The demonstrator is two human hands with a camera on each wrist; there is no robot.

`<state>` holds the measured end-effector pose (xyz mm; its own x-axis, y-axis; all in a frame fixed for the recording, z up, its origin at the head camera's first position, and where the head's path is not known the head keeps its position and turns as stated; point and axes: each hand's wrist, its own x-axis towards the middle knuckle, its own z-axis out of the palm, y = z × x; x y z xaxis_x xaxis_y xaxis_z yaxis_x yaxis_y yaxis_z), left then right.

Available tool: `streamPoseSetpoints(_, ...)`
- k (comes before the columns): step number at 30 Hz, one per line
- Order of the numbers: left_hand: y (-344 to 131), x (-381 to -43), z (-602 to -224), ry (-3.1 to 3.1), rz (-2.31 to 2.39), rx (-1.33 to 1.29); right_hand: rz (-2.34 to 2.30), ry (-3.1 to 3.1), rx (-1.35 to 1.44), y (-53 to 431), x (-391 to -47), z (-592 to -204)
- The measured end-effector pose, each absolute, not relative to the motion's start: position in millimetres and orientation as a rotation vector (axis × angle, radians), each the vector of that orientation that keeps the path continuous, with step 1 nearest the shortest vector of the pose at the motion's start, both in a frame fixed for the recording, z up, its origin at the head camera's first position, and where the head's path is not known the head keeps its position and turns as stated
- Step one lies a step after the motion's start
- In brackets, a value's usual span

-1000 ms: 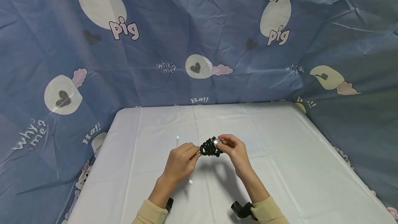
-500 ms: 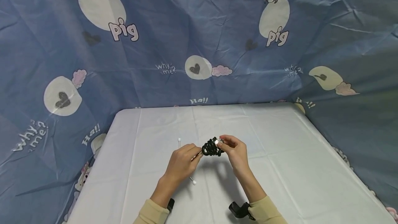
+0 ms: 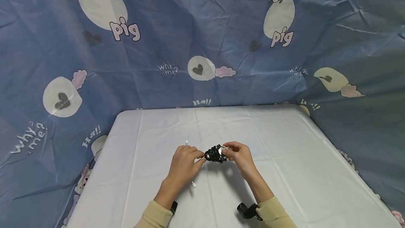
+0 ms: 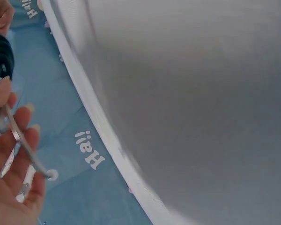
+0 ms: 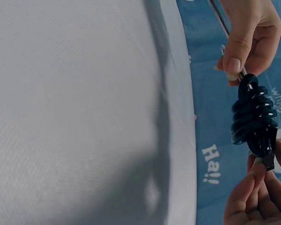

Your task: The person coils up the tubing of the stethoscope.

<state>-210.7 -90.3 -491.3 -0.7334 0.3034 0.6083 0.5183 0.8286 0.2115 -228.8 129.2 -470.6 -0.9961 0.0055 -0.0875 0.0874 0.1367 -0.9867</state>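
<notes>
A black, glossy coiled bundle, shaped like a wound cord, is held above the white table between both hands. At its left end my left hand pinches thin metal rods that run into the coil. Part of a bent rod with a white ball tip passes across the fingers in the left wrist view; white tips show on both sides of the hand in the head view. My right hand grips the bundle's other end between thumb and fingers, by a silvery round piece, partly covered by the thumb.
A white cloth covers the table, which has rounded far corners. Blue printed fabric hangs behind and along the sides. Black wrist devices sit at both beige cuffs.
The right hand and the black coil have dropped slightly. The white-tipped rod under my left hand has turned a little and now shows less. Both hands keep their hold.
</notes>
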Motion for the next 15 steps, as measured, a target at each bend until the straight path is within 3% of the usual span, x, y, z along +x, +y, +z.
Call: streamPoseSetpoints(15,-96,-207,-498,-2.77,-0.52,-0.509,-1.965,2.226,0.06,124,-232,-494)
